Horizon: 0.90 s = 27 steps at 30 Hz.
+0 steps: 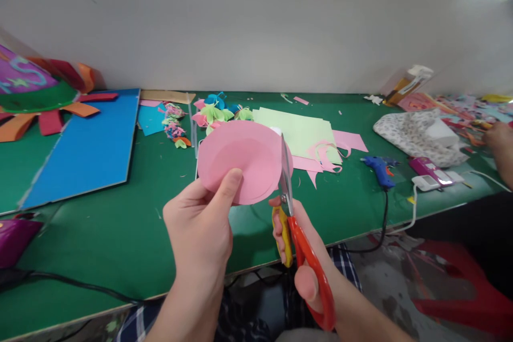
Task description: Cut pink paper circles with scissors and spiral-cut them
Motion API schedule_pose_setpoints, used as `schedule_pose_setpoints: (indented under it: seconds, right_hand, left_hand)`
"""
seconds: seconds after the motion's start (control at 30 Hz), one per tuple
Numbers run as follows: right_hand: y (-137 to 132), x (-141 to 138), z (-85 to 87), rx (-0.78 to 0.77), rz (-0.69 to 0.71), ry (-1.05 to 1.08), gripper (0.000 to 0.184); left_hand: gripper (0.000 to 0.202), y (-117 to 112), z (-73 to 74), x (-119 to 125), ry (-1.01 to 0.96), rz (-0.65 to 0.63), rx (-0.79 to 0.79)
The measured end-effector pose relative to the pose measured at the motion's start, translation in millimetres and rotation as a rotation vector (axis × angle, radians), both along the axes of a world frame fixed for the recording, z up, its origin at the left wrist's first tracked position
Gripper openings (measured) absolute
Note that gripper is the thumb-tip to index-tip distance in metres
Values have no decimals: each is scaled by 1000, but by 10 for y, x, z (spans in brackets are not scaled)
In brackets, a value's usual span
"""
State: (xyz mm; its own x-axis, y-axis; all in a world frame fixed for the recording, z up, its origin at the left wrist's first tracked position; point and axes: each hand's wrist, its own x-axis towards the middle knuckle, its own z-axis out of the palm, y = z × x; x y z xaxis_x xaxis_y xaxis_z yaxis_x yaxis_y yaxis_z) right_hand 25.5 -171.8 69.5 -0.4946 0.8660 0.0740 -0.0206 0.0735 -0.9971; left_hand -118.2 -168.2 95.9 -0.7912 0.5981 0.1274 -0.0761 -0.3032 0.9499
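Pinched between the thumb and fingers of my left hand (202, 219) are round pieces of pink paper (240, 144), stacked and slightly offset. The thumb presses on the near face, and most of the fingers are hidden behind the paper. My right hand (306, 240) grips a pair of scissors (306, 256) with one red handle and one yellow handle. The scissor blades point upward and meet the right edge of the pink paper. Beyond it on the table lie light green paper sheets (298, 131) and curled pink paper strips (326, 155).
On the green table (140, 246), a blue board (94, 155) lies left, beside a purple and green hat-shaped craft (36, 85). Folded paper flowers (216, 109) sit at the back. Rightward are a blue glue gun (379, 171), a power strip (430, 171) and another person's hand (500, 141).
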Motion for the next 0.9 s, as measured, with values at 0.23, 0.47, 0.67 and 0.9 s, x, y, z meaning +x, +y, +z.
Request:
schedule_pose_setpoints:
  seconds: [0.23,0.47,0.67,0.9]
  right_hand:
    - [0,41,-33,-29,7,26,112]
    - [30,70,-53,-18,21,70,107]
    - [-6,139,-60,-61,-5,76,103]
    - [13,147,-58,-30,10,17,106]
  left_hand:
    - [13,2,23,-28,8,-20,9]
    - [12,4,10,-56,-6,-34,24]
    - [15,1,30,-81,4,-52,-18]
    - [19,1,49,-96,3,-72,-42]
